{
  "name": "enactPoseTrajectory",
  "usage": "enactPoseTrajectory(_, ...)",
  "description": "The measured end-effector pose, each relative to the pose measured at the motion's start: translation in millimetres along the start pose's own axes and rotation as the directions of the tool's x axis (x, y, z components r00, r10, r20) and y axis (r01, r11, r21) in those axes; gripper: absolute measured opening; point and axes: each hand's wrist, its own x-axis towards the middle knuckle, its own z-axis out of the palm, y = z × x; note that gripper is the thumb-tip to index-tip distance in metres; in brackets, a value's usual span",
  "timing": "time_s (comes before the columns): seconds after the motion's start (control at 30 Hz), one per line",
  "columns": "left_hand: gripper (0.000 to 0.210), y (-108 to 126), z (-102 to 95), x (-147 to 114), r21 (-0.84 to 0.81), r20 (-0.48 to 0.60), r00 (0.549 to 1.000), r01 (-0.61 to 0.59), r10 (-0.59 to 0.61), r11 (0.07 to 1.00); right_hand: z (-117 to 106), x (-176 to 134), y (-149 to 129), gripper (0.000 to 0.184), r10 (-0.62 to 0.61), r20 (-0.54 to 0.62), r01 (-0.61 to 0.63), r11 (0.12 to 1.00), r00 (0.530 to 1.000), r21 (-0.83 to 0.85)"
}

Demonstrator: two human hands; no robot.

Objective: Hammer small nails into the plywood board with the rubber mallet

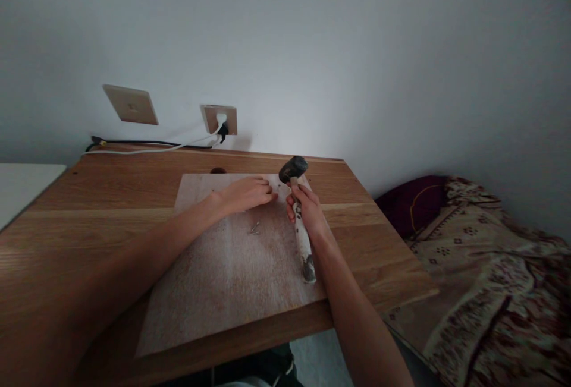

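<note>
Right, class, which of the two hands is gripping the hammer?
The right hand: it is wrapped around the hammer near its dark head. The left hand, over the pale board, is apart from the hammer; whether it holds anything is unclear.

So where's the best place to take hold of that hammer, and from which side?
Probably the pale lower handle, from the right with the right hand: it is long, slim and uncovered, and its end points toward the person. That hand's present grip sits higher, near the dark head.
</note>
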Motion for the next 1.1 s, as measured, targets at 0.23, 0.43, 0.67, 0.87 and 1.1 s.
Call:
enactPoseTrajectory(0.23, 0.020, -13.3, 15.5, 0.4, -0.513, -0.111, 0.900, 0.312, -0.422, 0.800, -2.7, 0.5, 2.6, 0.048, 0.013, 0.000, -0.013, 1.000, 1.000, -0.006)
enactPoseTrajectory(0.43, 0.013, -14.8, 15.4, 2.7, -0.579, -0.055, 0.856, 0.393, -0.514, 0.714, -0.8, -0.7, 0.1, 0.051, 0.030, 0.049, -0.030, 1.000, 0.998, -0.006)
enactPoseTrajectory(0.67, 0.013, -10.5, 14.0, 3.7, -0.524, -0.077, 0.850, 0.410, -0.521, 0.747, -1.2, -0.4, 1.4, 0.053, 0.034, 0.053, -0.034, 0.999, 0.998, -0.004)
enactPoseTrajectory(0.87, 0.016, -10.5, 15.1, 4.4, -0.514, -0.057, 0.854, 0.419, -0.518, 0.748, -1.5, -0.1, 1.3, 0.051, 0.048, 0.059, -0.048, 0.999, 0.997, -0.004)
enactPoseTrajectory(1.1, 0.013, -11.1, 16.0, 5.4, -0.552, -0.043, 0.844, 0.426, -0.535, 0.717, 0.6, -2.8, -1.0, 0.047, 0.045, 0.074, -0.042, 0.998, 0.996, -0.047)
